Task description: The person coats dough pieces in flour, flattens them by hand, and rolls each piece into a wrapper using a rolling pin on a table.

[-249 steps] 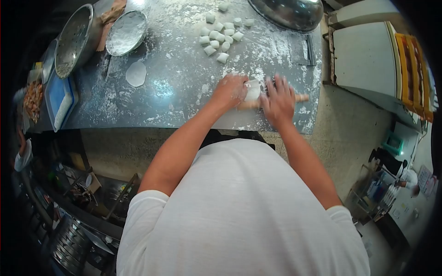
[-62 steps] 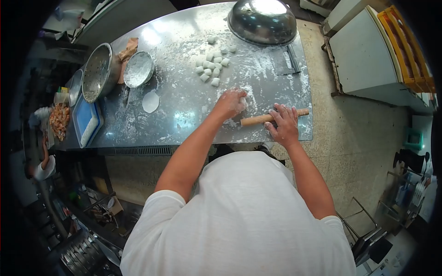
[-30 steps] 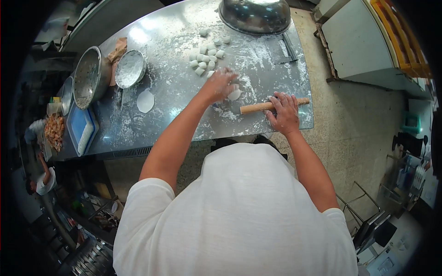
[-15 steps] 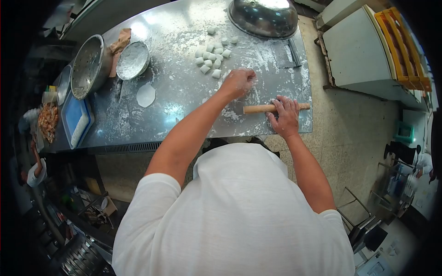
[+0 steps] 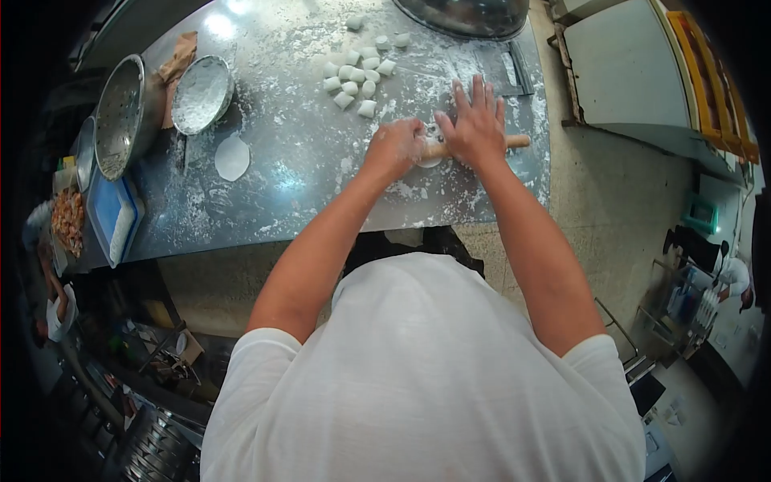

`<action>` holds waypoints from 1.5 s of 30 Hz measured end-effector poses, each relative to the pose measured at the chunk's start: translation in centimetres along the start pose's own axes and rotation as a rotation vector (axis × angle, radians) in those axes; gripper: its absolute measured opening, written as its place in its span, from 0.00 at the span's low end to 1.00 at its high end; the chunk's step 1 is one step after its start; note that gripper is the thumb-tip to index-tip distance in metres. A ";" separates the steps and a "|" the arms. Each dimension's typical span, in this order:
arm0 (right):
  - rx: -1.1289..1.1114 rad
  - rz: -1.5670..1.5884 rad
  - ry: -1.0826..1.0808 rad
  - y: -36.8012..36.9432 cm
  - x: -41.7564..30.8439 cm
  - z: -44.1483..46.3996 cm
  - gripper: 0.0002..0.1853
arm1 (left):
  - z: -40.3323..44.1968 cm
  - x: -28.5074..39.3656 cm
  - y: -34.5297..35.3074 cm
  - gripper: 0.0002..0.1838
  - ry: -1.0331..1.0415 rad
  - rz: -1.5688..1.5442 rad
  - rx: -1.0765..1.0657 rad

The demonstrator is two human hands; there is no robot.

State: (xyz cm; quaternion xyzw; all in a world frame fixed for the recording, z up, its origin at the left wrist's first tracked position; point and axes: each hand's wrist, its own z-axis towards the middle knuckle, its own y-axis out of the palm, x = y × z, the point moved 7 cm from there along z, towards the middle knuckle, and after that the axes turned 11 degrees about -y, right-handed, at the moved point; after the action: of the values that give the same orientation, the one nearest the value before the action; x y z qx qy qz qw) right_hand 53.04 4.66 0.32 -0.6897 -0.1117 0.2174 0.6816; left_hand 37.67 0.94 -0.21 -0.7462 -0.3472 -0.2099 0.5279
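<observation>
My right hand (image 5: 475, 128) lies flat across the wooden rolling pin (image 5: 518, 140), its fingers stretched forward and spread. Under the pin's left part, a small dough disc (image 5: 430, 162) shows between my hands. My left hand (image 5: 396, 146) is closed, with its fingertips at the disc's left edge; the exact grip is partly hidden. Ahead of my left hand lies a cluster of several small white dough pieces (image 5: 353, 74) on the floured metal table (image 5: 297, 217). A thin rolled dough round (image 5: 233, 157) rests farther left.
A bowl of white flour (image 5: 201, 96) and a larger metal bowl (image 5: 120, 120) stand at the left, near a blue tray (image 5: 112, 213) and a container of chopped filling (image 5: 67, 221). A large dark metal bowl (image 5: 474, 18) and a flat scraper (image 5: 520, 72) lie at the far right.
My right hand has moved left and forward with the rolling pin, its fingers now straight. A dough disc now shows beneath the pin, beside my left hand. The view has shifted slightly.
</observation>
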 end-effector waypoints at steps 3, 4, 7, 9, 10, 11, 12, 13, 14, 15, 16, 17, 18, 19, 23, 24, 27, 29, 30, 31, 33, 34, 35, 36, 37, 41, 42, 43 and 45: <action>0.108 0.029 -0.002 -0.8 -0.1 1.2 0.38 | 0.4 1.0 -0.4 0.12 0.104 0.024 -0.006; 0.101 0.059 -0.029 -0.8 -0.3 -0.1 0.37 | 0.3 1.3 0.0 0.13 0.104 0.078 -0.098; -0.063 0.080 -0.119 -0.1 -0.9 -6.4 0.34 | -0.5 0.6 1.7 0.13 0.152 0.208 -0.219; -0.064 0.055 -0.124 0.2 -1.2 -10.2 0.34 | -1.8 0.0 1.3 0.13 0.067 0.108 -0.236; -0.056 0.030 -0.113 -0.2 -1.5 -10.4 0.33 | -2.3 -0.4 1.2 0.13 -0.004 0.019 -0.260; -0.078 0.039 -0.094 0.0 -1.3 -9.6 0.35 | -2.6 -0.6 1.0 0.13 -0.016 0.021 -0.261; -0.088 0.025 -0.052 -0.3 -1.4 -7.1 0.36 | -2.3 -0.4 0.8 0.13 -0.020 0.019 -0.272; -0.096 0.010 -0.011 -0.2 -1.4 -4.2 0.37 | -1.8 -0.3 0.3 0.12 -0.021 0.068 -0.203; -0.047 0.012 0.001 -0.2 -1.0 -1.6 0.37 | -1.9 -0.4 0.2 0.12 -0.024 0.118 -0.145; 0.004 0.012 0.013 0.0 -0.6 0.3 0.38 | -1.6 -0.9 0.8 0.12 -0.028 0.119 -0.164; 0.002 0.015 0.017 0.7 -0.3 1.5 0.38 | -0.5 -0.7 0.0 0.12 0.089 0.046 -0.011; 0.039 0.024 0.020 0.8 -0.2 2.6 0.38 | -0.4 -0.2 -1.0 0.11 0.208 -0.029 0.148; 0.087 0.030 0.019 0.3 -0.2 3.3 0.38 | -0.5 0.0 -1.2 0.11 0.216 -0.026 0.158; 0.097 0.054 0.009 -0.2 -0.4 2.7 0.37 | -0.1 0.5 -0.5 0.11 0.233 0.060 0.056; -0.055 0.103 -0.118 -0.5 -1.3 -5.7 0.33 | -1.2 -0.2 1.4 0.12 0.285 0.173 -0.040; -0.058 0.106 -0.126 -0.4 -1.4 -8.0 0.33 | -1.9 0.1 0.8 0.12 0.277 0.172 -0.036; -0.067 0.057 -0.114 0.1 -1.5 -10.5 0.33 | -3.0 -0.9 0.5 0.13 0.001 0.012 -0.188; -0.102 0.038 -0.022 -0.1 -1.8 -5.4 0.36 | -3.1 -1.4 0.2 0.13 0.022 -0.013 -0.096; -0.056 0.022 -0.005 -0.4 -1.6 -2.4 0.36 | -2.7 -1.3 0.3 0.13 0.018 -0.011 -0.118; -0.018 0.007 0.016 -0.1 -1.3 -0.3 0.37 | -2.3 -0.8 -0.4 0.13 0.037 0.018 -0.066; 0.097 0.015 0.037 0.8 -0.5 3.2 0.37 | -1.4 -0.1 -1.5 0.13 0.093 0.018 0.060; 0.111 0.013 0.040 0.6 -0.5 2.8 0.37 | -1.3 0.2 -1.5 0.13 0.104 0.023 0.066; 0.112 0.034 0.015 0.3 -0.7 2.4 0.37 | -1.0 0.5 -1.1 0.13 0.137 0.075 0.042; 0.111 0.053 -0.018 -0.1 -1.0 2.0 0.37 | -0.7 0.5 -0.7 0.13 0.164 0.122 0.022; 0.058 0.067 -0.018 -0.6 -1.4 0.2 0.35 | -0.7 0.0 -0.4 0.13 0.167 0.116 0.039; -0.063 0.057 -0.141 0.0 -1.8 -10.0 0.32 | -2.5 -0.5 0.2 0.13 0.140 0.096 -0.037; -0.072 0.061 -0.144 -0.1 -2.0 -9.7 0.32 | -3.1 -0.9 0.0 0.13 0.036 -0.006 -0.082; -0.076 0.044 -0.118 0.0 -2.0 -9.4 0.33 | -3.6 -1.1 0.1 0.13 0.027 -0.007 -0.091; -0.107 0.033 -0.027 -0.4 -2.3 -6.1 0.36 | -4.0 -1.7 0.5 0.13 -0.006 -0.041 -0.120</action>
State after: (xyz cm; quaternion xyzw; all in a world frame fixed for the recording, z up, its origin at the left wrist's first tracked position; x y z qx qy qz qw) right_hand 53.78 -1.78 0.88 -0.7239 -0.1212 0.2316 0.6385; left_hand 37.11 -3.42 -0.29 -0.7699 -0.3510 -0.2388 0.4765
